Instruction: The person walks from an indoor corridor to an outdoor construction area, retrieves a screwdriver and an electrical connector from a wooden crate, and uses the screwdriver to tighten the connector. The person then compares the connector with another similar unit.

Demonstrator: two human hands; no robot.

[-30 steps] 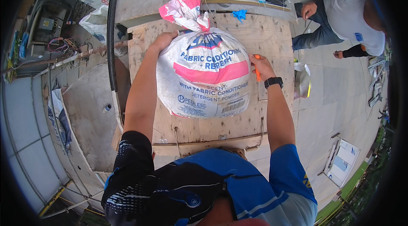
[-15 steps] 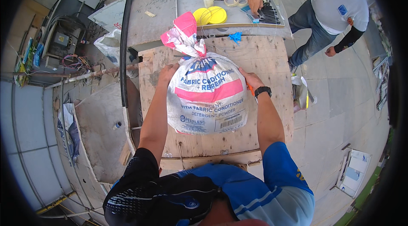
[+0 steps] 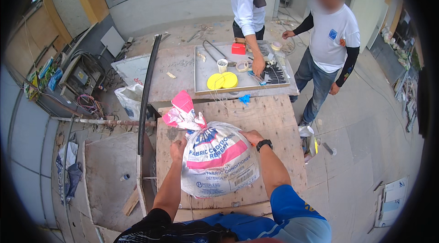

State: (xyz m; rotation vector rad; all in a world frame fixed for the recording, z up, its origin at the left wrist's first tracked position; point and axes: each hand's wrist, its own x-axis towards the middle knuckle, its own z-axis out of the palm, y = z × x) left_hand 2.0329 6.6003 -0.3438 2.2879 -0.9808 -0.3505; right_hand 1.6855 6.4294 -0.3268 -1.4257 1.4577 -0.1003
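With the sack as the clock's centre and 12 pointing away from the person, a black bar slants past on the far left, toward 10 and 11 o'clock. The left hand touches the sack's flank near 10, its fingers bent inward; I cannot tell whether they pinch any fabric or only press. At 11 rises the tied neck, bunched tight, with a pink and white ruffle leaning to the left. The white printed sack sits upright on the plywood, right in front of the person, full and rounded.

It looks heavy for its bulk and soft, with contents likely to shift and sag; the woven skin seems smooth enough to slip under flat palms, and may snag or split if dug into. The neck offers the surest handhold, with a second hand under the base at 6 to carry the weight.

A pair of yellow discs lies beyond at 12, a crumpled blue scrap near 1. The right hand rests on the upper shoulder toward 2, fingers pointing leftward; its grip is unclear. A co-worker's hand reaches into a tray around 1.
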